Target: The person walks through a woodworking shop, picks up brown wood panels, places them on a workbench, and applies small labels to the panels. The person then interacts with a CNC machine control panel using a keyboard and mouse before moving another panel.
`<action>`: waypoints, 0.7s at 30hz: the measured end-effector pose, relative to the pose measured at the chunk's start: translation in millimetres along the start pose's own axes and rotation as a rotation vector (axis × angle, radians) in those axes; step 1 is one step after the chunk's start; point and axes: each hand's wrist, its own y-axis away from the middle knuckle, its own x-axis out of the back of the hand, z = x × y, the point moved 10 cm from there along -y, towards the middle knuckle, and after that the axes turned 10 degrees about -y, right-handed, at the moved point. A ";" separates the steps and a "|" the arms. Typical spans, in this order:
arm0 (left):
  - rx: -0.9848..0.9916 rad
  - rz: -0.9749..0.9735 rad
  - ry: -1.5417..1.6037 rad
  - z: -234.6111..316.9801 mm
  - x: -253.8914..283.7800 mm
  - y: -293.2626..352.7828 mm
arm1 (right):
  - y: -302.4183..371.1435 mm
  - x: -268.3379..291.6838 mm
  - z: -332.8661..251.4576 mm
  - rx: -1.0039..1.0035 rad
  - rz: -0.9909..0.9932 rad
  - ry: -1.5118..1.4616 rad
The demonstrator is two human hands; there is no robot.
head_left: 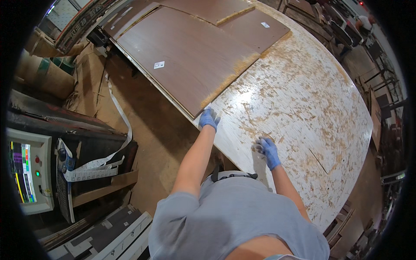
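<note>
A large brown wood-grain panel (182, 52) lies flat on a pale, scuffed worktable (294, 99), with sawdust along its right edge. My left hand (209, 118), in a blue glove, is at the panel's near corner. Its fingers reach toward the edge and the thumb stands apart; a small white spot shows by the fingertips, too small to name. Over the bare table surface to the right is my right hand (268, 151), also blue-gloved, its fingers apart and holding nothing. A white label (159, 65) sits on the panel.
Beyond the panel, more brown boards (260, 28) lie under a machine beam (80, 24). At left stand a control screen (26, 173) and a trailing white label strip (121, 112). Stacked board strips (104, 238) lie at lower left. Another person (366, 22) appears far right.
</note>
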 end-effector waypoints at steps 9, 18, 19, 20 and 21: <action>0.033 -0.167 -0.144 -12.9 -1.2 1.2 | -165.1 -207.5 -2.3 -0.438 -0.854 -0.498; -0.318 -0.142 -0.296 36.0 64.4 81.6 | -218.2 -246.3 36.7 -0.389 -0.058 -0.450; -0.352 -0.140 -0.326 44.7 69.1 83.6 | -224.6 -244.2 36.7 -0.339 -0.052 -0.440; -0.385 -0.140 -0.361 51.3 73.0 87.1 | -231.3 -240.2 35.2 -0.288 -0.042 -0.433; -0.391 -0.107 -0.349 57.4 82.6 89.1 | -219.4 -242.3 30.0 -0.251 -0.035 -0.400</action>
